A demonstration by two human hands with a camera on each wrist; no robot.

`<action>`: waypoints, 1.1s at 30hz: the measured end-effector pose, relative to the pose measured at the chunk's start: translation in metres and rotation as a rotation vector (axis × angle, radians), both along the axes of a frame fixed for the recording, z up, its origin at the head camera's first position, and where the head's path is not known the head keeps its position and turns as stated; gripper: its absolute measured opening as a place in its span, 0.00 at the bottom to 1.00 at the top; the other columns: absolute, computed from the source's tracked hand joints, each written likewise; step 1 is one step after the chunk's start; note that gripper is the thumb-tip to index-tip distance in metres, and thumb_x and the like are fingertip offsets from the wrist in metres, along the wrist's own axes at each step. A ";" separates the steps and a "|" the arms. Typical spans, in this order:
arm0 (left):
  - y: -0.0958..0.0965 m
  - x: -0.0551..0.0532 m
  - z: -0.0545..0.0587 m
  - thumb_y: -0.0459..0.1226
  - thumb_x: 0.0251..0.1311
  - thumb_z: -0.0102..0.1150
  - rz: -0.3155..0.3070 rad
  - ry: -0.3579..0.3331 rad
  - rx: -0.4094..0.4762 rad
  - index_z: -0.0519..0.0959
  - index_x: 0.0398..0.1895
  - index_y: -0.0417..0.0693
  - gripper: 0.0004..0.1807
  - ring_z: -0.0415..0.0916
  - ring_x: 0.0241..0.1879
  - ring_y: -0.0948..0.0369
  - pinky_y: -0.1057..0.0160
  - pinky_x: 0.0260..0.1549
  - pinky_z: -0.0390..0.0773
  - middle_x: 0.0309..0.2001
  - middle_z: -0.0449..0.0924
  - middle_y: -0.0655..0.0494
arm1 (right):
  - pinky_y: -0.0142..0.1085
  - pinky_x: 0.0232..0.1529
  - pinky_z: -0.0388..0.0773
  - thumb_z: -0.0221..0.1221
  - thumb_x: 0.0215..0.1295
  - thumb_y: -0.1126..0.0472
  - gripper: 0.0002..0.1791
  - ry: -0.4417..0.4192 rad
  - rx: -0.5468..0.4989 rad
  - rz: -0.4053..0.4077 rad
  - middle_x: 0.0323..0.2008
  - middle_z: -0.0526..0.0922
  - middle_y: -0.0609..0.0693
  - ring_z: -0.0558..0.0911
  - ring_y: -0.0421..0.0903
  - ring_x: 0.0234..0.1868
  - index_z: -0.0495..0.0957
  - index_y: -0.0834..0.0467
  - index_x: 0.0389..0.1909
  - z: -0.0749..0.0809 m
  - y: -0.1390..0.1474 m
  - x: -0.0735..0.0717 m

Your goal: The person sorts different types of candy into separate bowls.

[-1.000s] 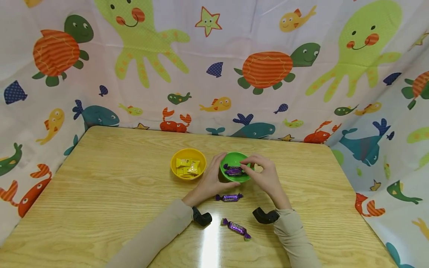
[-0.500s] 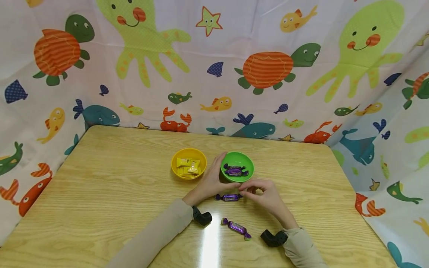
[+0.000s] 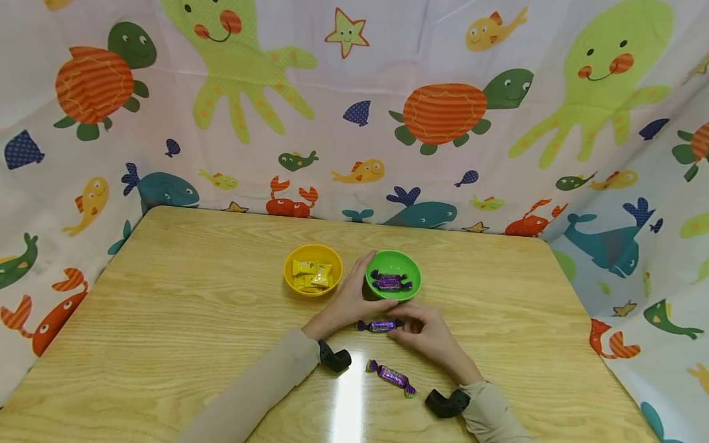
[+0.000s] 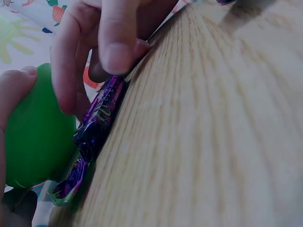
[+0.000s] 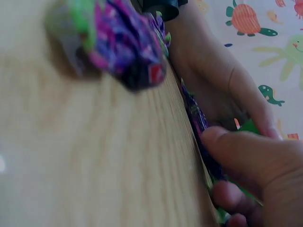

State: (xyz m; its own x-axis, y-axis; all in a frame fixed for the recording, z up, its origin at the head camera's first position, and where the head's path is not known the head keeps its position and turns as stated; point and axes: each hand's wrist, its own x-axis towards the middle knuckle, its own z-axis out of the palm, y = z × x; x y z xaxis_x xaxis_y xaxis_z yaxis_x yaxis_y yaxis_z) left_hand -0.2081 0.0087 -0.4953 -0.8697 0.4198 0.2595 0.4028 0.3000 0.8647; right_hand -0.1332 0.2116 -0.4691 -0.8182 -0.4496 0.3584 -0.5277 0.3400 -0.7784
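Observation:
My left hand (image 3: pixel 350 300) holds the green bowl (image 3: pixel 408 261) from its left side, thumb at the near rim and fingers along the far left. Inside the bowl lie purple twist-wrapped candies (image 3: pixel 389 283). Just in front of it, a purple wrapped candy (image 3: pixel 379 327) lies on the table. My right hand (image 3: pixel 431 337) pinches this candy's right end between thumb and fingers. The left wrist view shows the thumb on the candy's wrapper (image 4: pixel 102 111) while its twisted near end rests on the wood.
Another purple wrapped candy (image 3: pixel 392 376) lies nearer to me, between the forearms. A yellow bowl (image 3: pixel 310 248) holding several yellow packets (image 3: pixel 321 275) stands left of the green one. A patterned curtain (image 3: pixel 354 74) rises behind the wooden table (image 3: pixel 210 289).
My right hand has come out of the green bowl, moved toward me and taken the right end of the candy in front. My left hand has stayed on the bowl.

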 end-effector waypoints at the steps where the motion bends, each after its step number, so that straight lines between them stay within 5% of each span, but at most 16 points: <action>1: 0.000 0.000 0.000 0.54 0.51 0.74 0.001 0.001 -0.001 0.46 0.80 0.58 0.59 0.57 0.71 0.58 0.47 0.70 0.58 0.76 0.51 0.57 | 0.33 0.20 0.74 0.70 0.51 0.77 0.16 0.029 0.000 0.002 0.35 0.83 0.60 0.74 0.43 0.22 0.84 0.68 0.43 0.000 -0.001 0.000; 9: -0.001 -0.001 0.001 0.55 0.51 0.74 0.007 0.002 -0.010 0.45 0.80 0.62 0.59 0.57 0.71 0.58 0.47 0.70 0.59 0.76 0.51 0.58 | 0.33 0.18 0.71 0.70 0.49 0.79 0.13 0.137 0.012 0.021 0.33 0.83 0.59 0.72 0.47 0.20 0.85 0.65 0.36 0.001 -0.006 0.000; 17: 0.002 -0.001 0.001 0.54 0.51 0.74 0.002 0.020 0.007 0.47 0.80 0.53 0.59 0.59 0.70 0.56 0.45 0.68 0.60 0.76 0.53 0.55 | 0.32 0.20 0.71 0.69 0.50 0.79 0.13 0.090 0.024 0.058 0.34 0.83 0.58 0.72 0.44 0.21 0.85 0.65 0.36 0.008 -0.001 0.002; 26: 0.002 -0.002 0.001 0.56 0.51 0.73 0.005 0.015 -0.001 0.47 0.80 0.51 0.60 0.58 0.71 0.56 0.46 0.69 0.59 0.76 0.52 0.56 | 0.36 0.20 0.69 0.68 0.52 0.79 0.12 -0.006 -0.004 0.192 0.37 0.84 0.59 0.70 0.44 0.23 0.85 0.67 0.38 0.035 0.012 -0.001; 33: -0.001 -0.002 0.001 0.48 0.51 0.76 -0.014 -0.011 0.006 0.46 0.80 0.52 0.60 0.55 0.73 0.54 0.46 0.70 0.56 0.76 0.51 0.54 | 0.34 0.22 0.68 0.66 0.52 0.81 0.12 0.037 0.005 0.097 0.36 0.83 0.60 0.69 0.44 0.23 0.86 0.67 0.37 0.055 0.019 -0.017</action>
State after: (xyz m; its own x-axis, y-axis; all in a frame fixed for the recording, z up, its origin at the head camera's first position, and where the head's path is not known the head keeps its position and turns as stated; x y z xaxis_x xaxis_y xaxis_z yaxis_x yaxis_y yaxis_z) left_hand -0.2100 0.0082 -0.4945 -0.8668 0.4302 0.2523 0.3969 0.2888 0.8712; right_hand -0.1500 0.2310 -0.4139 -0.7569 -0.5279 0.3852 -0.5867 0.2893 -0.7564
